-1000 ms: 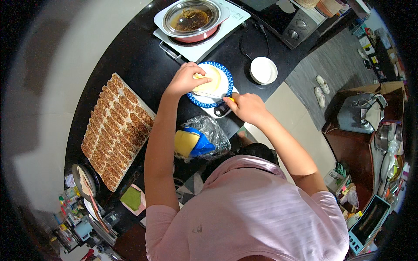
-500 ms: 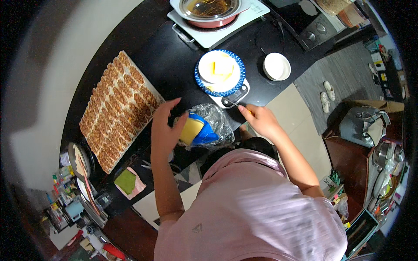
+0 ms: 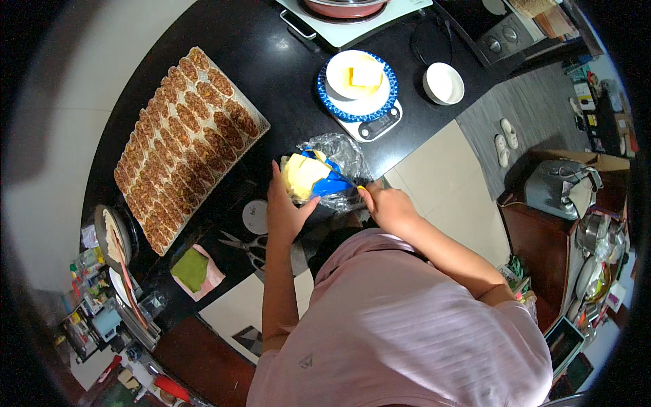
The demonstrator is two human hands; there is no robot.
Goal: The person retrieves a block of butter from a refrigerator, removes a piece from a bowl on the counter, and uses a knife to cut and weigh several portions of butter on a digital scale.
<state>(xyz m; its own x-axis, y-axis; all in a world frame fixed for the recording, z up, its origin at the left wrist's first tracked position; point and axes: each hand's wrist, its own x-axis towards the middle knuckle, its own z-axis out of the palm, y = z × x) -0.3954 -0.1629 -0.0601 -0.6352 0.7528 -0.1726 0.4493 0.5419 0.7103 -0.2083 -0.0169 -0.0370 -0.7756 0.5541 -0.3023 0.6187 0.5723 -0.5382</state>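
A pale yellow block of butter (image 3: 304, 174) lies on the counter in a peeled-back blue wrapper (image 3: 332, 186), with a crumpled clear plastic bag (image 3: 346, 154) around it. My left hand (image 3: 285, 207) grips the butter from its left and near sides, thumb and fingers apart around it. From the right, my right hand (image 3: 392, 207) is closed on the yellow handle of a knife, its thin blade (image 3: 346, 178) reaching over the wrapper to the butter. Butter pieces (image 3: 366, 73) sit in a white bowl (image 3: 337, 87) on a blue-rimmed plate (image 3: 390, 102), which rests on a kitchen scale (image 3: 373, 129).
A tray of brown nut-topped pieces in paper (image 3: 190, 142) fills the left. Scissors (image 3: 247, 247), a round white lid-like disc (image 3: 255, 217) and a green and pink cloth (image 3: 193, 271) lie near the front edge. An empty white bowl (image 3: 443, 84) stands right; a cooktop (image 3: 352, 24) is behind.
My left hand has come from beside the tray onto the butter. The knife in my right hand has moved from the scale down to the butter. The view has shifted slightly.
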